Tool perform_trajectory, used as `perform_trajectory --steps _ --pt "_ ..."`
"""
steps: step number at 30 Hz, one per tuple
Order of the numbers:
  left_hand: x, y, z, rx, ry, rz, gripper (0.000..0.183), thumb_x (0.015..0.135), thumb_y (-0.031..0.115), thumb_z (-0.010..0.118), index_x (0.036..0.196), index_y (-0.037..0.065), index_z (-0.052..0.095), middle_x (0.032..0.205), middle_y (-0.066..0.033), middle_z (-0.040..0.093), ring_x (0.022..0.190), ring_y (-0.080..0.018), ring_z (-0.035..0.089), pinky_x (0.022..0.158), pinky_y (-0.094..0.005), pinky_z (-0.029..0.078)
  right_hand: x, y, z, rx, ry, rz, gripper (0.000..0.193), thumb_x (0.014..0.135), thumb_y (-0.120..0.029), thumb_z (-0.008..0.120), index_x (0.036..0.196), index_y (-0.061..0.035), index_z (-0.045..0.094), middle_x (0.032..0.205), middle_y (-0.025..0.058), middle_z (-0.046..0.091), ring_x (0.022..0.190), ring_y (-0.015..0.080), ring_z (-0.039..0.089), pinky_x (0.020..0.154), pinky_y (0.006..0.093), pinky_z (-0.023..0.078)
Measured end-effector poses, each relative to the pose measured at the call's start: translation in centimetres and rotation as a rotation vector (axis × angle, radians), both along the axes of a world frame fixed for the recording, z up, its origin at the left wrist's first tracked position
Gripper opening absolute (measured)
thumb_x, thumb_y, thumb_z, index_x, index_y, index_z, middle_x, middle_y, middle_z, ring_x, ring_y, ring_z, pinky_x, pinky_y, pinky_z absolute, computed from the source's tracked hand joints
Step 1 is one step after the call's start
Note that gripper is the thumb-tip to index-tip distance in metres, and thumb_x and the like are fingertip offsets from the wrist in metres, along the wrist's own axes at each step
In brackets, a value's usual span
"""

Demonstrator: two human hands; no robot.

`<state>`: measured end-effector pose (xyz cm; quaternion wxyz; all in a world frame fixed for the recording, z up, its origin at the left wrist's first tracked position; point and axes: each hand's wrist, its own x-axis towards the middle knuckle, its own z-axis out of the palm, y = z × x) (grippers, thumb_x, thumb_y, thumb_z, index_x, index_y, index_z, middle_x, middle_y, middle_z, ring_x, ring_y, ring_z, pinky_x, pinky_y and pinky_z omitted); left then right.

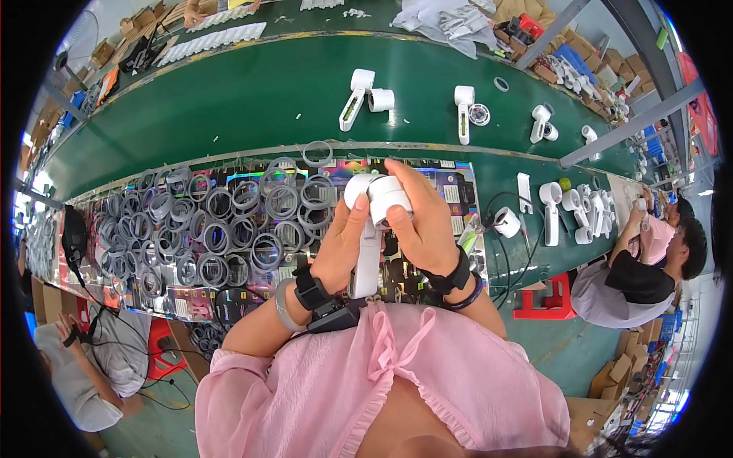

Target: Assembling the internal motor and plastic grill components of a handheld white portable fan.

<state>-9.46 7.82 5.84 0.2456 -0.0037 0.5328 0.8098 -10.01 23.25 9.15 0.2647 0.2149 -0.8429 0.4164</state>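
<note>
A white handheld device (pixel 368 263) with a long flat handle and two short round heads is held between my hands in front of my chest. My left hand (pixel 341 248) grips it from the left, thumb on the neck below the left head. My right hand (pixel 426 229) is wrapped around the right-hand head, its thumb pressed against the lower side. The handle points down toward me. Just left of the device, many loose grey rings (pixel 282 202) lie piled on a sheet with colourful print.
Similar white devices stand on the green work surface (pixel 252 99) beyond, one being a device with a strip in its handle (pixel 353 108). More white devices (pixel 550 214) cluster at right, near black cables (pixel 527 256). Co-workers sit at right (pixel 630 275) and left (pixel 88 374). A red stool (pixel 551 299) stands at right.
</note>
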Motion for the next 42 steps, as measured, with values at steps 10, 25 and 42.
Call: perform_trajectory --steps 10,25,42 --pt "0.3 0.0 -0.9 0.002 -0.063 -0.007 0.046 0.099 0.054 0.033 0.119 0.013 0.042 0.082 -0.0039 0.057 0.062 -0.0129 0.057 0.051 -0.0279 0.052 -3.1 0.8 0.1 -0.153 -0.662 0.19 0.047 0.102 -0.031 0.036 0.111 0.0065 0.064 0.087 0.013 0.068 0.079 0.0151 0.06 0.075 0.0286 0.046" --pt "1.0 0.2 -0.3 -0.029 0.027 -0.055 0.039 0.101 0.049 0.034 0.111 0.012 0.041 0.078 -0.0023 0.058 0.055 -0.0099 0.054 0.048 -0.0237 0.047 -3.4 -0.6 -2.6 -0.36 -0.787 0.234 0.057 0.101 -0.039 0.029 0.093 0.0018 0.068 0.079 0.0092 0.069 0.072 0.0188 0.062 0.072 0.0313 0.048" --pt "-3.9 -8.1 2.6 -0.066 -0.105 -0.25 0.046 0.096 0.02 0.051 0.133 -0.002 0.035 0.112 -0.0204 0.062 0.081 -0.0236 0.067 0.065 -0.0381 0.061 -12.9 1.6 -3.0 -0.363 -0.894 0.005 0.051 0.095 -0.046 0.046 0.089 0.0022 0.064 0.078 0.0148 0.066 0.072 0.0312 0.061 0.074 0.0377 0.049"
